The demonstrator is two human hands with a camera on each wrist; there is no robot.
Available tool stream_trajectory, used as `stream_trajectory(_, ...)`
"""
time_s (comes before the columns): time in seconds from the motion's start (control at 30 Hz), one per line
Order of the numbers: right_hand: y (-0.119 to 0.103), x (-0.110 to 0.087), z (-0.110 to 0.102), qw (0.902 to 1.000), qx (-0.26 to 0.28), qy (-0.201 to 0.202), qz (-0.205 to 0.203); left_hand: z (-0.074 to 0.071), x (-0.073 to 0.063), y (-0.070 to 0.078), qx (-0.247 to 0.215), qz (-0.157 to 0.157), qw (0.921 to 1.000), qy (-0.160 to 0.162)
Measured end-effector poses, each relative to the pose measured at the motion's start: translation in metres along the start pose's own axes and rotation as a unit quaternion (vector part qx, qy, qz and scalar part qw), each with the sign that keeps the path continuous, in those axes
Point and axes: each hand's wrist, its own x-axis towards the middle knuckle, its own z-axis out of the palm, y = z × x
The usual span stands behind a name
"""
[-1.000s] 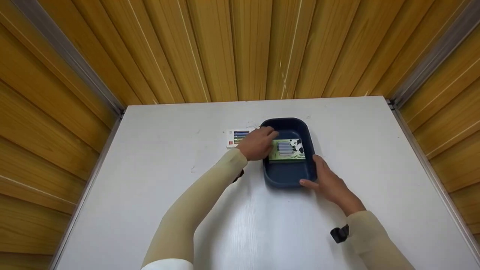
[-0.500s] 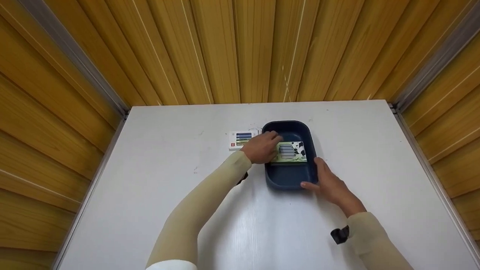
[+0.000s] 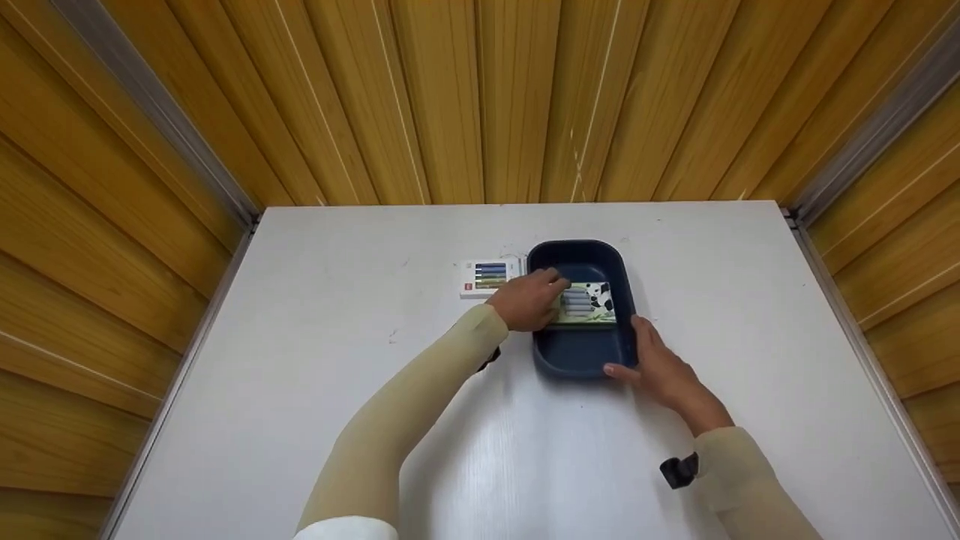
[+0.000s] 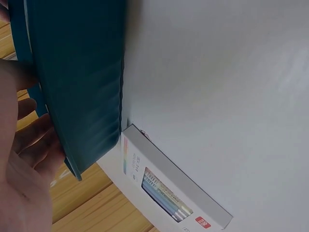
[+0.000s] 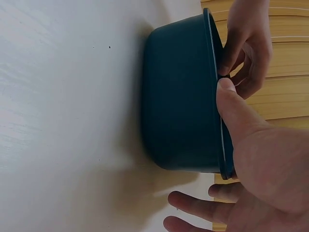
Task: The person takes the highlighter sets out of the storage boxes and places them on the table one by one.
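A deep dark-blue plastic bin (image 3: 574, 358) stands on the white table. Inside lies a green box (image 3: 589, 304) with a panda and pale colouring sticks printed on it. My left hand (image 3: 526, 300) reaches over the bin's left rim with curled fingers and holds the box's left end; its fingertips are partly hidden. At the near right corner, my right hand (image 3: 664, 375) steadies the bin. Its thumb lies on the rim and its fingers extend straight along the outside, as the right wrist view shows. A white box (image 4: 169, 181) with a window onto coloured sticks lies left of the bin.
The white table (image 3: 360, 405) extends around the bin. Wood-patterned panels (image 3: 517, 97) rise behind it and at both sides, with metal corner strips between them. Black wrist devices (image 3: 680, 471) sit at the sleeves.
My left hand has shifted slightly right, farther over the panda box. The right hand stays at the bin's corner. The view itself has moved a little.
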Motion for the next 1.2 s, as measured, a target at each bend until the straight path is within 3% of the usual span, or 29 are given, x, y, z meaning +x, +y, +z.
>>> stream_trajectory(0.33,0.003,0.001,0.001,1.0,0.004,0.001,0.007,0.005,0.007,0.002,-0.009,0.004,0.9999,-0.005)
stream_trajectory(0.63,0.001,0.001,0.002,0.9994,0.023,-0.015,0.018,0.01,0.009,0.007,0.007,-0.01,0.9999,-0.003)
stream_trajectory(0.87,0.003,-0.001,0.003,0.9998,0.02,-0.008,0.005,0.013,0.011,0.012,0.022,-0.003,0.9998,-0.005)
stream_trajectory(1.2,0.003,0.0,0.003,0.9994,0.025,-0.015,0.015,0.012,0.015,0.013,0.021,-0.002,0.9997,-0.01)
